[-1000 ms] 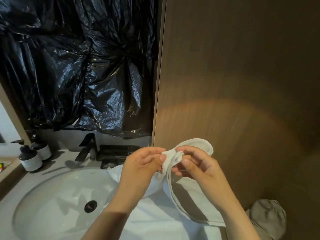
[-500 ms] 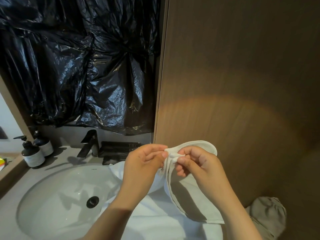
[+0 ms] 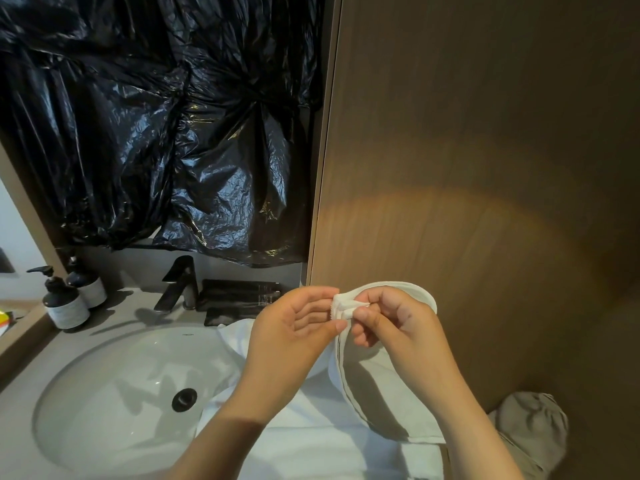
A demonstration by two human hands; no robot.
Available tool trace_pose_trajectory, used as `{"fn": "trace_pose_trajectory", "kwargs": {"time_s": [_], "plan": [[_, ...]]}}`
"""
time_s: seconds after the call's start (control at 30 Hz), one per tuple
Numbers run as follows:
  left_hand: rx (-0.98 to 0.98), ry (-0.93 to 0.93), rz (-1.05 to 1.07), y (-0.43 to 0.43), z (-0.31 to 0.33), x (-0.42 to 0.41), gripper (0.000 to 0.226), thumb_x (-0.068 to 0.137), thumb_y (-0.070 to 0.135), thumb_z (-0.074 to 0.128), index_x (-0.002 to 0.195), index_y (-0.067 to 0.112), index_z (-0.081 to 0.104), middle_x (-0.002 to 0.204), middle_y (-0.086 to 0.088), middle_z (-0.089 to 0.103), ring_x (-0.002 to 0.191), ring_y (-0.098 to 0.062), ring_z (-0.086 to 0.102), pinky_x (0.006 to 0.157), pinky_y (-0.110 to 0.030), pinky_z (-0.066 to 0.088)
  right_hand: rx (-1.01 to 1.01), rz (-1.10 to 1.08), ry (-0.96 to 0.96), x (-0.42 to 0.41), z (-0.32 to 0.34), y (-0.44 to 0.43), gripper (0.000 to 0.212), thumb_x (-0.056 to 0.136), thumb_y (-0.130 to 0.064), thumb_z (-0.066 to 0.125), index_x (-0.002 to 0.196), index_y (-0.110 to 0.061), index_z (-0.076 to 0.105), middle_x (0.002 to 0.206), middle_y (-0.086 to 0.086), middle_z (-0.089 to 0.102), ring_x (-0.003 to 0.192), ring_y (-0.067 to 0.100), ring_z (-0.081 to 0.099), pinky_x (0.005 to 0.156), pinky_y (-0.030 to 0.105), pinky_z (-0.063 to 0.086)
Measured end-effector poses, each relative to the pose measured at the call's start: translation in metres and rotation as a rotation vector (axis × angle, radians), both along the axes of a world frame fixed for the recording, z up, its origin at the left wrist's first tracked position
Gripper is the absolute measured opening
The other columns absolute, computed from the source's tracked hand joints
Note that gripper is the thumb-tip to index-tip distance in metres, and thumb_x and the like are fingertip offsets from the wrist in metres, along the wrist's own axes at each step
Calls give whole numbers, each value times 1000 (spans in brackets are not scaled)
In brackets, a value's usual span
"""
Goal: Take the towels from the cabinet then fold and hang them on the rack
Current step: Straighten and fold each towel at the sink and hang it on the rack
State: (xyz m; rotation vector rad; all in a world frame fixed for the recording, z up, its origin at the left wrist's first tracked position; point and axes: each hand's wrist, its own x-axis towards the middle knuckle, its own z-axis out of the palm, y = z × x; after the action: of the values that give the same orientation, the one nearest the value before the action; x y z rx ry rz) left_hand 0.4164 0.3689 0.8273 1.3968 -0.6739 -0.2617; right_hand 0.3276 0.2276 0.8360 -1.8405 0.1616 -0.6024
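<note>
Towel (image 3: 375, 386) at sink (image 3: 104, 403) right rim: right hand (image 3: 405, 327) pinches corner, left hand (image 3: 294, 337) hold unclear; folding begun, hanging remains.

White towel (image 3: 374, 386), dark edge stripe; white sink (image 3: 114, 386); black plastic sheet (image 3: 156, 126).

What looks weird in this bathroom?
The black plastic stands out: crinkled sheets of it cover the wall above the sink, where a mirror would usually be. Also, part of the white towel droops over the sink's edge.
</note>
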Motion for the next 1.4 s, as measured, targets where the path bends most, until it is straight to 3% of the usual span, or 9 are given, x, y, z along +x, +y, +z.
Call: {"fn": "trace_pose_trajectory", "kwargs": {"time_s": [0.23,0.37,0.5,0.6,0.7,0.83,1.03,1.3,1.4], "plan": [[-40,-77,96,-1,-3,4,34,79,2,76,98,31,71,90,6,75,87,-12,71,76,-21,57,-40,-40,27,-11,-3,-14,17,95,-14,61,106,-24,68,73,4,70,65,15,67,63,21,54],[-97,-87,114,2,0,13,36,79,-1,75,95,31,72,88,5,75,84,-11,71,73,-15,54,-267,-139,205,-27,-10,-40,17,94,-30,61,110,-37,62,68,-3,71,59,14,68,60,19,53],[-130,-88,107,2,6,21,34,80,-3,73,97,26,71,89,1,75,87,-15,71,77,-19,56,-448,-204,340,-29,-13,-61,22,92,-40,60,114,-41,56,71,-16,70,61,7,68,59,18,55],[-142,-117,109,4,14,30,34,80,-6,71,98,23,70,89,2,75,86,-15,71,78,-19,56,-639,-295,325,-30,-7,-75,17,90,-46,58,104,-38,63,78,-19,65,73,2,64,67,27,56],[-122,-203,113,6,26,38,34,81,-3,71,100,25,68,91,4,75,87,-11,71,78,-17,55,-784,-326,234,-26,9,-83,25,87,-53,51,95,-33,65,98,-30,53,83,-1,57,69,17,50],[-117,-306,149,4,53,58,35,83,3,71,106,28,67,97,6,73,91,-9,70,82,-19,56,-659,-367,35,-12,43,-85,16,84,-45,63,78,-31,67,82,-21,62,81,2,59,63,18,50],[-177,-369,170,-10,97,90,34,84,10,71,107,35,65,101,8,73,96,-11,69,87,-26,55,-542,-423,-210,9,103,-82,11,85,-43,66,85,-31,64,80,-19,63,84,1,61,62,6,46],[-279,-366,123,-19,134,101,34,84,1,69,105,27,66,95,9,74,93,-6,69,81,-17,54,-531,-485,-274,20,141,-85,19,92,-43,58,109,-34,58,103,-31,56,101,-13,52,68,-2,43],[-298,-368,104,-19,139,97,34,85,-2,68,106,24,66,95,8,74,93,-6,69,80,-16,54,-540,-474,-252,17,144,-89,19,91,-44,58,104,-31,64,99,-26,61,98,-12,55,68,4,44]]}}
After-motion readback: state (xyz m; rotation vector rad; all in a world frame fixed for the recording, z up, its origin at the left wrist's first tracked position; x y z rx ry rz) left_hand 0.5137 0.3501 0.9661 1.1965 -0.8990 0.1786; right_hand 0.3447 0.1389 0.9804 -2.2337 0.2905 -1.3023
